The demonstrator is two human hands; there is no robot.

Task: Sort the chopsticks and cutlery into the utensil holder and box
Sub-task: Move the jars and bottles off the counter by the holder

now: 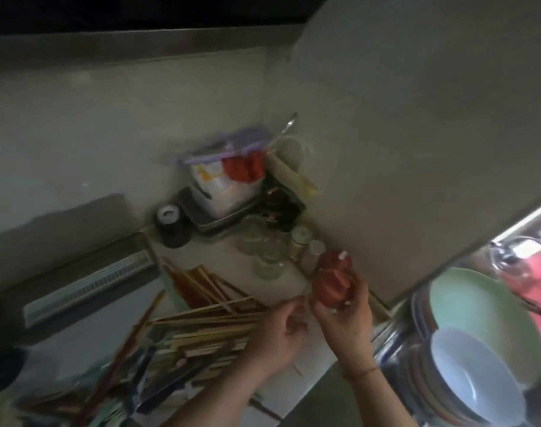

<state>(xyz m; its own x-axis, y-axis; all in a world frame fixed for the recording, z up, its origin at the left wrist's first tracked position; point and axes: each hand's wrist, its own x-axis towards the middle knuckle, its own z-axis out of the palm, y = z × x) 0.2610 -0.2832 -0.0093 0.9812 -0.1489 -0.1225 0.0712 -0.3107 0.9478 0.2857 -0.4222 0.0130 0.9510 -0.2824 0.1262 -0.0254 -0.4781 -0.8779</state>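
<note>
Right hand [344, 306] is up, fingers curled round a small reddish jar [332, 280]. Left hand [276, 334] sits just left of it, fingers curled in; too blurred to tell whether it pinches anything. The chopsticks [201, 318] lie heaped on the counter [281, 396], left of both hands. Stacked bowls [475, 374] stand right.

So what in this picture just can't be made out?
Head view only:
- Red object in the right hand: motion blur hides what it is.
- Left hand: fingers blurred, grip unclear.
- Chopstick pile: blurred, cut off by the bottom edge.
- Utensil holder and box: cannot be picked out.
</note>
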